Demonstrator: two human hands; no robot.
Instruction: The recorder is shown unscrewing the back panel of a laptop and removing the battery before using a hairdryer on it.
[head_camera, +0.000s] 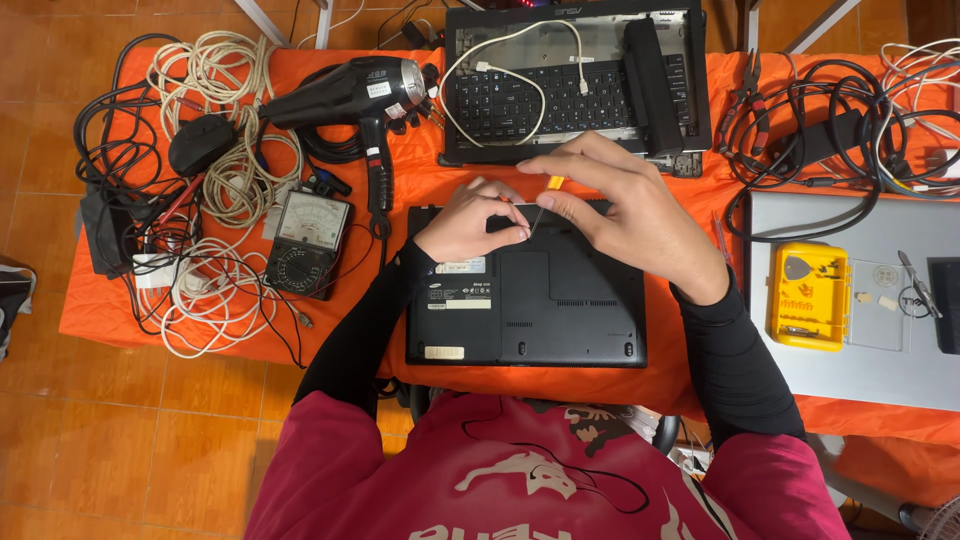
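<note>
Head view, looking down: my right hand (625, 215) pinches a small orange-handled screwdriver (546, 197), its tip on the back edge of an upturned black laptop (540, 300). My left hand (468, 222), fingers curled closed, steadies the shaft. The laptop lies on an orange-covered table (120, 300), a multimeter (307, 243) to its left.

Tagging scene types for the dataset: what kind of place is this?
Likely an electronics repair bench. An upturned black laptop lies on an orange-covered table, with an analog multimeter, a yellow screwdriver bit case and a heat gun around it.
</note>
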